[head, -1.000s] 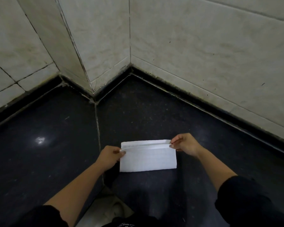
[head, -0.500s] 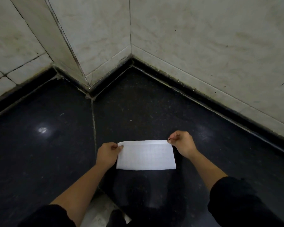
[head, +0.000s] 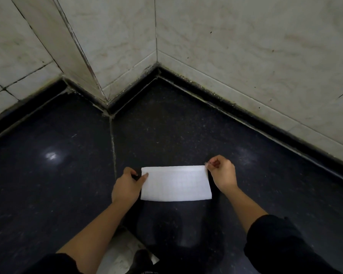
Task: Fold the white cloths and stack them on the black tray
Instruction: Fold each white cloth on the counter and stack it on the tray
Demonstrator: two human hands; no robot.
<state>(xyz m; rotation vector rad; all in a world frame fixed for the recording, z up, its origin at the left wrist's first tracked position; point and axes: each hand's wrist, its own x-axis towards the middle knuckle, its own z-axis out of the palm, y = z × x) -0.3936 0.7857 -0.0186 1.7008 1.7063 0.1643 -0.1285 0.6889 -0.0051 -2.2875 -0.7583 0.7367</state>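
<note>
— Where was the white cloth?
— Folded flat on the dark surface. Our left hand pinched its far left corner, our right hand the far right one.

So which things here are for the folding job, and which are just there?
For the job: white cloth, left hand, right hand, both pinching its far corners.
Just there: dark surface, tiled walls.

cloth: white, matt, faint grid weave
floor: dark speckled stone, glossy
walls: pale marbled tile, smudged
</note>
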